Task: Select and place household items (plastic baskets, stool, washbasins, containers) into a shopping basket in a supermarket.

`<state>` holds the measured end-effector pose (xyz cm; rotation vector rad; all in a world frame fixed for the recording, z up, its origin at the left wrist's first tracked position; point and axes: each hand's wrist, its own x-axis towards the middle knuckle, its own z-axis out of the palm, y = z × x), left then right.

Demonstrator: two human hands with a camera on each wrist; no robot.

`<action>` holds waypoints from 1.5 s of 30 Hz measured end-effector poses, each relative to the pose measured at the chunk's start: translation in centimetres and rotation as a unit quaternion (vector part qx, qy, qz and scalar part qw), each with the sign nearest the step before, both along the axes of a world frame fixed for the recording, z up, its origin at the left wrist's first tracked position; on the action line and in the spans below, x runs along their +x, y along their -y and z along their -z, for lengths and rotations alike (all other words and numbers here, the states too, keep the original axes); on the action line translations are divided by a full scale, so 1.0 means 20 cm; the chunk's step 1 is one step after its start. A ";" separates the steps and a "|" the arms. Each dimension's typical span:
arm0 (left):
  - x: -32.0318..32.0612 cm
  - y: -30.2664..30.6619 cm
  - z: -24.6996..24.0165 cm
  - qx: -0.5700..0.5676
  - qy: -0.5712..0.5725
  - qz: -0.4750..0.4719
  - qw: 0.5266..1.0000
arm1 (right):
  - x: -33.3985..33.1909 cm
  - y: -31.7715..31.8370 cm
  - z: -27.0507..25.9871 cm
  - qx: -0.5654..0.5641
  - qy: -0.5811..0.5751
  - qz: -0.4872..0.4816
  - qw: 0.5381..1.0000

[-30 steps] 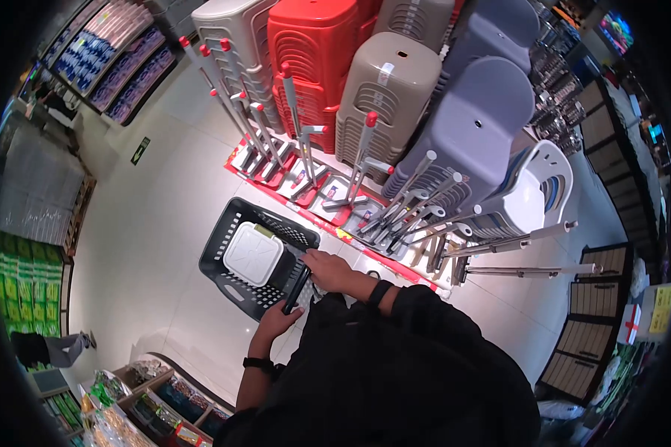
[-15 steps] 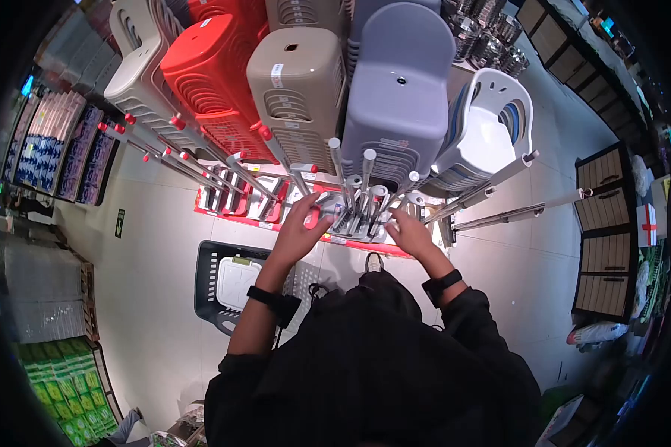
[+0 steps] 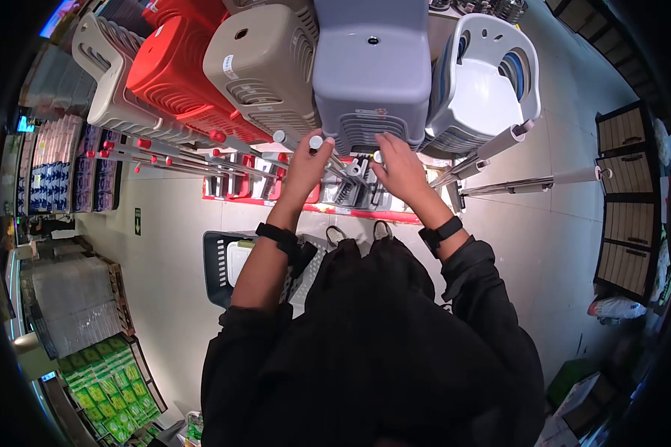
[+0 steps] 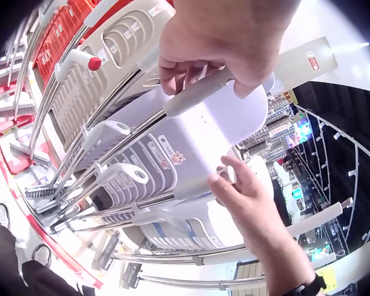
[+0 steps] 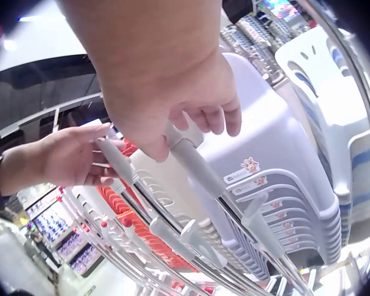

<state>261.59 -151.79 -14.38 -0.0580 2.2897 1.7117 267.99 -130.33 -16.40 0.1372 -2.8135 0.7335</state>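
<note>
Person wears a black, long-sleeved top (image 3: 373,343), its sleeves ending above the bare forearms. A black band (image 3: 278,237) sits at each wrist, just behind the hands (image 3: 306,170). Trousers are dark; shoes (image 3: 335,235) dark with white toes.

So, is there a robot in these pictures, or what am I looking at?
There's no robot, just a person using two bare hands. One camera is on the head and looks down. Each wrist has a camera too, so the nearest hand looks huge in those pictures. The left hand holds the top of a pole with a grey handle, and the right hand has its fingers around another grey handle. Just past the hands are stacks of plastic seats, like the red ones and purple-grey ones. On the floor, a dark basket has a white box inside.
</note>
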 end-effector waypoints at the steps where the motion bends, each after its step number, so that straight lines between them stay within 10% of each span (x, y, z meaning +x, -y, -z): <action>1: -0.01 0.01 0.03 0.008 -0.006 0.011 1.000 | -0.02 0.04 -0.06 0.047 -0.038 -0.039 0.997; 13: -0.03 0.01 0.02 -0.088 -0.036 0.084 0.992 | -0.36 0.34 -0.04 0.152 0.251 -0.106 0.950; 38: 0.03 0.07 -0.17 -0.157 0.003 0.110 0.982 | -0.34 0.38 0.03 0.040 0.205 -0.060 0.976; 45: -0.02 0.29 -0.06 -0.068 -0.060 -0.086 0.992 | -0.17 0.41 0.10 -0.003 0.195 -0.014 0.981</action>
